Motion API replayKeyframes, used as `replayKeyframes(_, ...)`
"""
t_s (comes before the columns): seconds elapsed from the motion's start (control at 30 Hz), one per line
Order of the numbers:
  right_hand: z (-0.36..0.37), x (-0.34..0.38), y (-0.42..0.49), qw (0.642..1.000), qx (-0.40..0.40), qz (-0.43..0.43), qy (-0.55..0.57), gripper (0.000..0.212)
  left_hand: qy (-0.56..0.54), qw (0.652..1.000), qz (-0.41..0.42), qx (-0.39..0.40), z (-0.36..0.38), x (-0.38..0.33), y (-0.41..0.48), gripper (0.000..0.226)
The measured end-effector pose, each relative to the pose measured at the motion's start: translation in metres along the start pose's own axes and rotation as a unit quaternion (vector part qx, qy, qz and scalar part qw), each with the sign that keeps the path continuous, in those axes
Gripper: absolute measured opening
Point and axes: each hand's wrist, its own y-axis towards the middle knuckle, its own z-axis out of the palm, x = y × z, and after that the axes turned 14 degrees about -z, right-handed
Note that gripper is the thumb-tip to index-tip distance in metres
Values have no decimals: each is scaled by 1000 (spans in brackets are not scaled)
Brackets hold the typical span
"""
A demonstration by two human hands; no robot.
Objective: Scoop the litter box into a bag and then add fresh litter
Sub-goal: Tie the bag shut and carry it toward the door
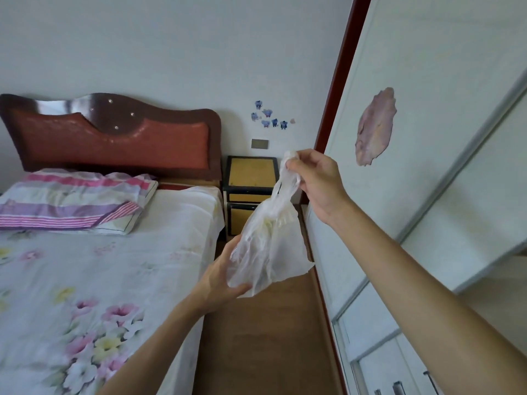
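A thin, see-through white plastic bag (271, 246) hangs in the air between my hands, above the narrow strip of floor beside the bed. My right hand (316, 181) is raised and pinches the bag's bunched handles at the top. Lower down, my left hand (221, 277) grips the bag's bottom left part, thumb under it and fingers behind the plastic. The bag looks limp and crumpled. No litter box, scoop or litter shows in this view.
A bed (85, 280) with a floral sheet, striped pillow (74, 201) and red headboard fills the left. A yellow and black nightstand (251, 178) stands against the far wall. White sliding wardrobe doors (427, 195) run along the right. Brown wooden floor (265, 337) lies between.
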Motion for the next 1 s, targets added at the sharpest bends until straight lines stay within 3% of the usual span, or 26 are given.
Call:
replayKeyframes(0.23,1,-49,75,1000,5,17,18,15,-4,999,-42,1,-3,20,75,89)
replayKeyframes(0.7,40,-162,204,999,13,43,-28,8,1,997,-81,19,-34,103,217,95)
replayKeyframes(1.0,41,-230,259,997,-10,73,-25,9,-8,995,-88,51,-34,135,300,85)
